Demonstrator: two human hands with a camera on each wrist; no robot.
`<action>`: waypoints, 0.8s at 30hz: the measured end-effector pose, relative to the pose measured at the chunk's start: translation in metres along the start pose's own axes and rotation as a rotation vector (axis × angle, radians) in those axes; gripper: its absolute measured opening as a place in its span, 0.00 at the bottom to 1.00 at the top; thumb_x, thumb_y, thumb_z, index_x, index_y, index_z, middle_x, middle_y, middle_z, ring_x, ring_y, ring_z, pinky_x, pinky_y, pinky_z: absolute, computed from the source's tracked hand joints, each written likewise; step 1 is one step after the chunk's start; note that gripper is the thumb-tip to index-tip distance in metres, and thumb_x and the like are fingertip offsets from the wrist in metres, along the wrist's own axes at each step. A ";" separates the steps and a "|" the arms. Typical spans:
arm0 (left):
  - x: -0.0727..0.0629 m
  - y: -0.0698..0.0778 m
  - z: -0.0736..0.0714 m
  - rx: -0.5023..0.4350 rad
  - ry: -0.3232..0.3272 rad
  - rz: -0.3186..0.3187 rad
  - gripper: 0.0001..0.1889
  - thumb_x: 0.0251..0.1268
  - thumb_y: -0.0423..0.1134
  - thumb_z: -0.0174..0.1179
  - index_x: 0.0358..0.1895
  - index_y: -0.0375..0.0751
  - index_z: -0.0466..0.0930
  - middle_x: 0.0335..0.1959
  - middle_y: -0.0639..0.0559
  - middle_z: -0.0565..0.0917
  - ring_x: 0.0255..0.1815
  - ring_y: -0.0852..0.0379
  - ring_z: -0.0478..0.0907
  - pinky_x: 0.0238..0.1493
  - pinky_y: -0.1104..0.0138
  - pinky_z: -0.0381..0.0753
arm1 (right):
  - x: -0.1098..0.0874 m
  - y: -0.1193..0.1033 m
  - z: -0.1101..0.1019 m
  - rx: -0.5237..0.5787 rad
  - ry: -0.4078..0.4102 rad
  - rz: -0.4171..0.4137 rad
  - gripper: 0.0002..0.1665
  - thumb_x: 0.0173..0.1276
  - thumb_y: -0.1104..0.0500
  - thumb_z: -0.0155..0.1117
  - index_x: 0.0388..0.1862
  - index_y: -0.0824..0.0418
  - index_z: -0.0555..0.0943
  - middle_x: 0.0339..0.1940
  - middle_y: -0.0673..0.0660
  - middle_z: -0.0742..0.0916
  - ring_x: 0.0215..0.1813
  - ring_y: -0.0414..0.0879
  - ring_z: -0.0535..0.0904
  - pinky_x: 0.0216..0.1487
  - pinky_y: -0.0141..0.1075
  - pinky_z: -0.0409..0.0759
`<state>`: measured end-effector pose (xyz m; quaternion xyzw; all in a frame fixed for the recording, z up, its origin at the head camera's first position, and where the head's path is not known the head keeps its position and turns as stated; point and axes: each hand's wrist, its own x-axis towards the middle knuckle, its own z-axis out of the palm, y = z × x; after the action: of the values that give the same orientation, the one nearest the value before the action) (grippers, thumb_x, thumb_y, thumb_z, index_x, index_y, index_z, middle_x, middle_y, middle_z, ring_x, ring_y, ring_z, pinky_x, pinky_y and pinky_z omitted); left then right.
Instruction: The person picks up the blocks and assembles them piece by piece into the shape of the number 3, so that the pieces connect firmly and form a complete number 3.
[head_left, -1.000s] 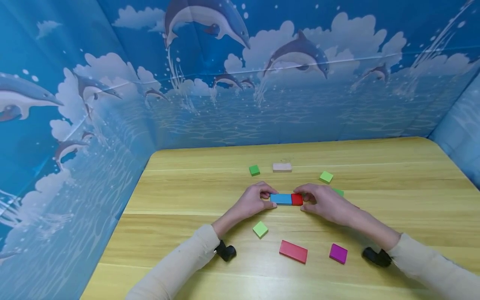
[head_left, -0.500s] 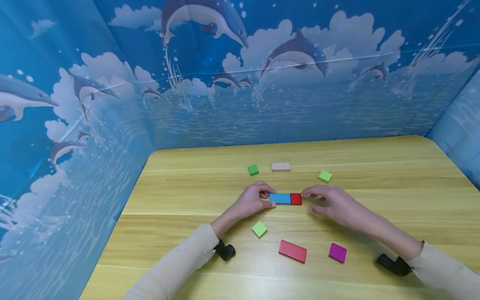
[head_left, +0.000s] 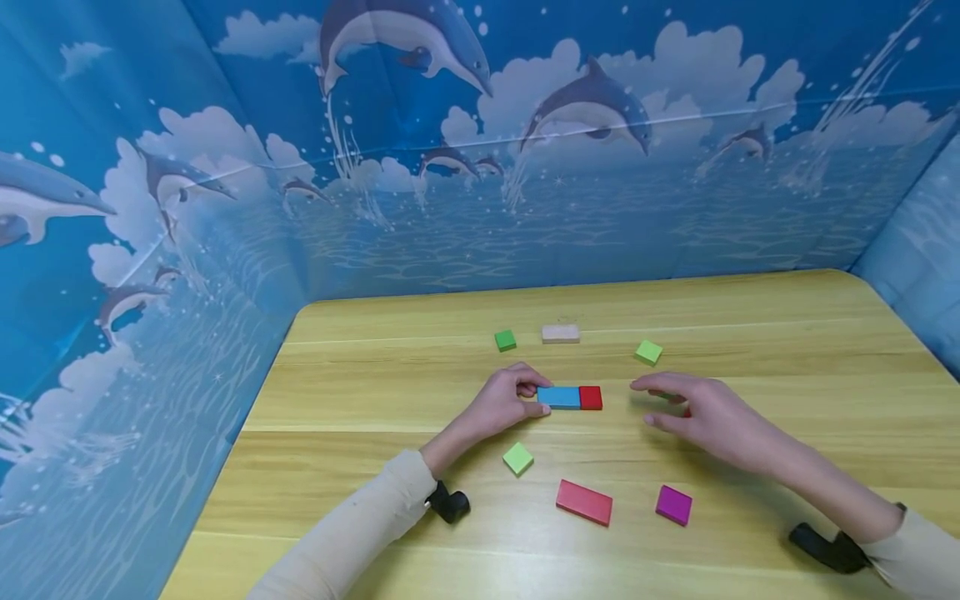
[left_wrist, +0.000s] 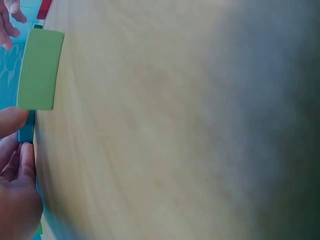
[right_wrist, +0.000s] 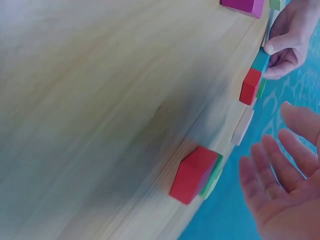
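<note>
Near the middle of the table, my left hand (head_left: 504, 403) pinches the left end of a blue rectangular block (head_left: 561, 397) between thumb and fingers. A small red block (head_left: 591, 397) lies against the blue block's right end, making one straight row. My right hand (head_left: 708, 417) is off to the right of the row, fingers loosely extended and holding nothing. In the right wrist view, another red block (right_wrist: 194, 175) with a green block (right_wrist: 212, 175) behind it stands beside the right hand's fingers; in the head view that hand mostly hides both.
Toward the back lie a green block (head_left: 506, 340), a pale pink block (head_left: 561, 334) and a lime block (head_left: 648, 352). Closer to the front are another lime block (head_left: 518, 459), a long pinkish-red block (head_left: 584, 502) and a purple block (head_left: 674, 505). A dolphin-print curtain (head_left: 480, 233) borders the table (head_left: 337, 367).
My right hand has let go of the small red block and moved to the right, its fingers spreading. The left hand keeps its pinch on the blue block, and the row stays in place.
</note>
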<state>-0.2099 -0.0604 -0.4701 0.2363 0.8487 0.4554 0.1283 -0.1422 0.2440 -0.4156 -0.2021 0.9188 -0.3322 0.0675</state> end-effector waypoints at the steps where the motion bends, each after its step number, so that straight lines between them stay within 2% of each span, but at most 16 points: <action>1: 0.000 0.000 0.000 0.000 0.002 0.001 0.15 0.57 0.34 0.72 0.49 0.39 0.85 0.42 0.56 0.78 0.40 0.62 0.72 0.44 0.73 0.77 | -0.001 0.001 -0.001 -0.011 0.006 -0.001 0.26 0.65 0.60 0.70 0.63 0.56 0.78 0.58 0.56 0.83 0.56 0.58 0.79 0.47 0.50 0.81; 7: -0.001 0.000 -0.001 -0.005 0.006 0.003 0.15 0.57 0.34 0.72 0.49 0.40 0.85 0.42 0.56 0.77 0.40 0.62 0.72 0.44 0.72 0.77 | -0.004 0.010 -0.006 -0.055 0.052 -0.003 0.25 0.65 0.62 0.70 0.61 0.57 0.80 0.55 0.58 0.84 0.49 0.53 0.82 0.44 0.46 0.82; 12: -0.001 0.000 -0.001 -0.009 0.008 0.018 0.15 0.57 0.34 0.71 0.49 0.39 0.85 0.42 0.56 0.78 0.40 0.62 0.72 0.45 0.72 0.77 | -0.005 0.019 -0.010 -0.017 0.055 0.032 0.24 0.66 0.60 0.68 0.61 0.58 0.80 0.57 0.60 0.83 0.52 0.58 0.81 0.43 0.43 0.82; 16: -0.001 0.000 -0.001 -0.007 0.007 0.021 0.15 0.58 0.34 0.71 0.49 0.39 0.85 0.42 0.56 0.77 0.40 0.62 0.72 0.45 0.72 0.77 | -0.004 0.026 -0.014 -0.003 0.057 0.059 0.23 0.67 0.60 0.68 0.61 0.59 0.80 0.58 0.62 0.82 0.55 0.65 0.78 0.47 0.49 0.81; 20: -0.001 -0.001 -0.001 -0.007 0.008 0.017 0.15 0.58 0.33 0.71 0.50 0.40 0.85 0.42 0.56 0.77 0.40 0.62 0.72 0.45 0.72 0.76 | -0.001 0.034 -0.016 -0.015 0.068 0.064 0.23 0.66 0.62 0.68 0.60 0.60 0.80 0.58 0.64 0.82 0.55 0.65 0.78 0.50 0.55 0.79; 24: -0.001 -0.002 0.001 -0.010 0.009 0.018 0.15 0.58 0.34 0.71 0.49 0.40 0.85 0.42 0.55 0.77 0.40 0.62 0.72 0.45 0.72 0.76 | 0.002 0.042 -0.016 -0.004 0.059 0.072 0.23 0.66 0.62 0.69 0.61 0.60 0.80 0.57 0.63 0.82 0.54 0.61 0.80 0.48 0.48 0.82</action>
<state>-0.2097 -0.0611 -0.4726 0.2410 0.8450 0.4616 0.1216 -0.1617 0.2816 -0.4297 -0.1592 0.9277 -0.3337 0.0521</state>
